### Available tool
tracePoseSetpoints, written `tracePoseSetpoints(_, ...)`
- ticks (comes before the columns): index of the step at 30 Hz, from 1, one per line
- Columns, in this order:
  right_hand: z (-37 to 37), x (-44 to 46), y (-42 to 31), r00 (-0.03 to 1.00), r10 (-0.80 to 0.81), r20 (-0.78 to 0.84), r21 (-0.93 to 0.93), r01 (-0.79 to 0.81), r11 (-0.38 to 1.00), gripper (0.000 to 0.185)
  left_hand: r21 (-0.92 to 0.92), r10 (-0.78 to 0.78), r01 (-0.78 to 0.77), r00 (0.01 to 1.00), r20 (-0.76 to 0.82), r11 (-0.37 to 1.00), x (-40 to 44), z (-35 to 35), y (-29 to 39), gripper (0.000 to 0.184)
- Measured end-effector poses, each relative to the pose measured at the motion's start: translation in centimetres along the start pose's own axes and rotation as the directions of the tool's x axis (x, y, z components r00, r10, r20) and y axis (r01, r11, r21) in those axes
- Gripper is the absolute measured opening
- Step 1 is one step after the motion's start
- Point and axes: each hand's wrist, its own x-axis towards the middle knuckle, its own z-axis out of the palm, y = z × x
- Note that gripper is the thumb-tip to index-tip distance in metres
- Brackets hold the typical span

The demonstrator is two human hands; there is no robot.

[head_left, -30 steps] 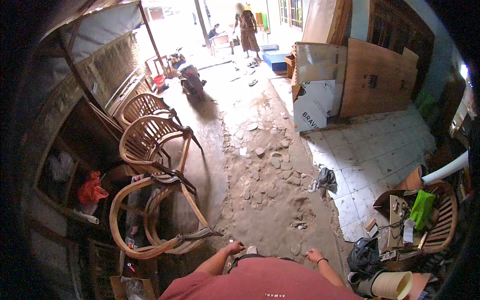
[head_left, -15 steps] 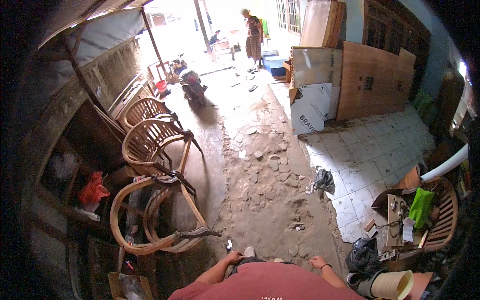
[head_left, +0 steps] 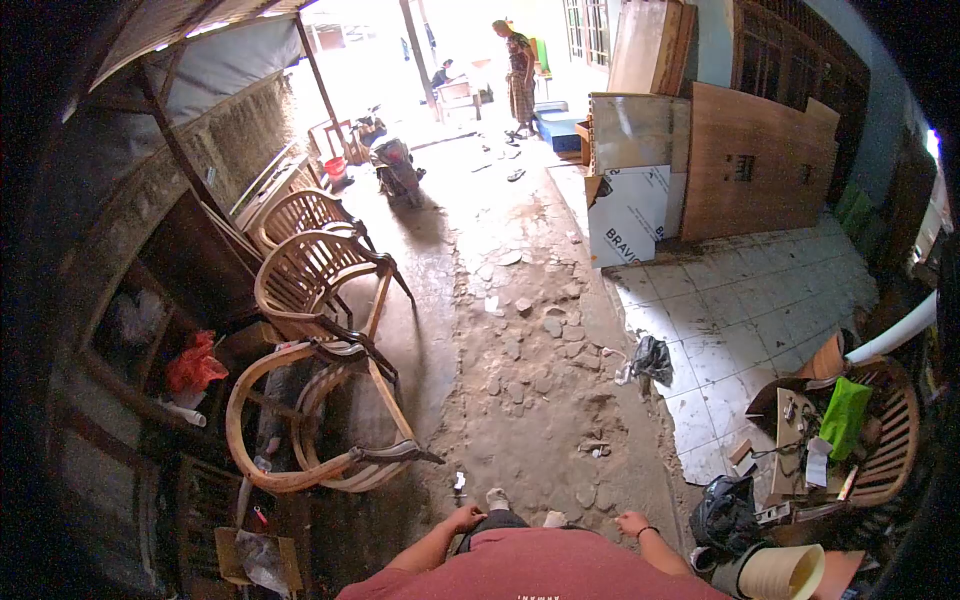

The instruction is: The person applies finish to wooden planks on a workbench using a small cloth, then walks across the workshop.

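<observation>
Hands hang low at our sides, the left hand (head_left: pixel 463 518) by a dark garment (head_left: pixel 505 519) and the right hand (head_left: pixel 630 523) just out from the red shirt (head_left: pixel 560 560); we see nothing in either, and they show too small for us to tell whether they are open or closed. Nearest the left hand, ahead and outward of it, stands a wooden chair frame (head_left: pixel 392 405); outward of the right hand sits a black plastic bag (head_left: pixel 724 510). Good footing matters most here, we judge: ahead of both hands the ground (head_left: pixel 530 440) is uneven, so we do well to set each foot (head_left: pixel 497 498) flat and keep our arms in, since a dark armrest (head_left: pixel 400 453) on the chair frame juts near the left hand and could catch a wrist. The wood is pale brown, bent in broad loops, and the armrest tapers to a slim tip. Between the hands and beyond, the surface looks like dusty earth or worn cement, studded with flat stones (head_left: pixel 575 332). Ahead and outward of the right hand spread smooth, dirt-smeared tiles (head_left: pixel 740 330); past the black plastic bag, which looks thin, crumpled and prone to sag, a slatted chair back (head_left: pixel 893 440) curves round a bright green bag (head_left: pixel 845 415).
</observation>
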Motion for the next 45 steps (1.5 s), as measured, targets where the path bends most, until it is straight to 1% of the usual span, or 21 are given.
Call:
tracePoseSetpoints(7,-1.0,-2.3,-2.0,0.995,0.064,0.075,0.102,-0.072,0.992,0.028,-0.032,-0.045,0.047,0.998,0.05,0.998,-0.1,0.2,0.0,0.048)
tracePoseSetpoints(11,-1.7,-4.5,-2.7,0.996,0.054,0.07,0.066,-0.059,0.996,0.028,-0.051,-0.045,0.049,0.996,0.073,0.998,-0.2,0.1,0.2,0.049)
tracePoseSetpoints(13,-0.9,-4.0,-1.6,0.999,0.014,0.033,-0.006,-0.014,1.0,0.029,-0.035,0.041,-0.039,0.998,0.043,0.999,-0.1,0.2,0.2,0.05)
tracePoseSetpoints(22,1.8,-3.7,1.7,0.998,0.034,-0.049,0.026,-0.033,0.999,0.028,0.018,0.081,-0.081,0.997,0.018,0.997,2.3,0.2,-0.1,0.048)
tracePoseSetpoints(25,0.7,-8.1,-1.0,0.995,0.097,-0.014,0.156,-0.094,0.983,0.03,-0.018,0.085,-0.084,0.992,0.092,0.996,4.0,-1.0,0.8,0.048)
tracePoseSetpoints(26,2.0,-8.1,-0.3,0.995,0.1,-0.031,0.19,-0.092,0.977,0.031,0.044,0.091,-0.099,0.984,0.154,0.994,4.8,-1.1,1.3,0.046)
tracePoseSetpoints(27,3.3,-7.5,0.3,0.992,0.112,-0.054,0.235,-0.096,0.967,0.032,-0.007,0.234,-0.236,0.957,0.169,0.972,6.6,-0.4,-0.2,0.044)
tracePoseSetpoints(28,4.8,-7.2,1.2,0.981,0.068,-0.18,0.215,-0.028,0.976,0.032,-0.015,0.152,-0.152,0.964,0.22,0.988,8.5,0.5,-1.4,0.04)
tracePoseSetpoints(29,7.0,-7.9,1.6,0.952,0.034,-0.305,0.18,0.023,0.983,0.032,-0.153,0.221,-0.179,0.92,0.324,0.972,10.1,1.4,-2.1,0.039)
tracePoseSetpoints(31,8.6,-11.7,0.1,0.931,0.165,-0.324,0.301,-0.064,0.951,0.032,0.109,0.45,-0.589,0.712,0.54,0.801,9.5,-0.7,0.3,0.038)
tracePoseSetpoints(32,9.0,-13.6,-0.9,0.928,0.204,-0.311,0.328,-0.096,0.94,0.031,0.048,0.337,-0.436,0.757,0.56,0.899,10.4,0.3,-0.4,0.037)
tracePoseSetpoints(33,10.5,-14.9,-1.2,0.909,0.266,-0.32,0.393,-0.128,0.911,0.031,-0.002,0.205,-0.25,0.79,0.577,0.968,11.1,0.5,-0.7,0.035)
tracePoseSetpoints(35,13.4,-17.4,-1.8,0.94,0.311,-0.143,0.654,-0.146,0.743,0.031,0.014,0.216,-0.299,0.718,0.662,0.954,11.5,-0.8,0.6,0.035)
tracePoseSetpoints(36,14.3,-20.2,-3.3,0.926,0.353,-0.136,0.852,-0.072,0.518,0.03,-0.02,0.23,-0.304,0.675,0.701,0.952,11.5,-1.2,1.1,0.035)
tracePoseSetpoints(37,15.8,-21.1,-3.7,0.914,0.383,-0.132,0.87,-0.078,0.487,0.03,-0.055,0.242,-0.3,0.634,0.734,0.952,11.4,-1.8,1.9,0.036)
tracePoseSetpoints(39,18.6,-22.6,-3.8,0.924,0.365,-0.116,0.965,0.017,0.261,0.028,-0.136,0.271,-0.273,0.554,0.787,0.952,11.8,-1.3,2.8,0.036)
tracePoseSetpoints(40,20.1,-23.1,-4.3,0.913,0.393,-0.112,0.971,0.016,0.24,0.027,-0.323,0.346,-0.135,0.495,0.797,0.937,12.1,0.2,2.9,0.037)
tracePoseSetpoints(41,21.6,-23.7,-4.6,0.902,0.418,-0.108,0.977,0.017,0.214,0.027,-0.304,0.334,-0.142,0.47,0.817,0.942,12.0,1.4,3.2,0.037)
tracePoseSetpoints(43,25.4,-23.9,-4.5,0.89,0.374,-0.261,0.933,0.133,0.336,0.026,0.018,0.167,-0.304,0.57,0.805,0.953,11.5,3.5,4.6,0.035)
tracePoseSetpoints(44,28.1,-22.6,-3.4,0.872,0.399,-0.284,0.942,0.177,0.284,0.027,0.024,0.119,-0.247,0.548,0.828,0.969,12.0,4.2,6.1,0.033)
tracePoseSetpoints(45,29.3,-23.9,-3.8,0.85,0.439,-0.293,0.948,0.198,0.25,0.027,0.055,0.109,-0.289,0.523,0.846,0.956,12.1,5.3,6.3,0.033)
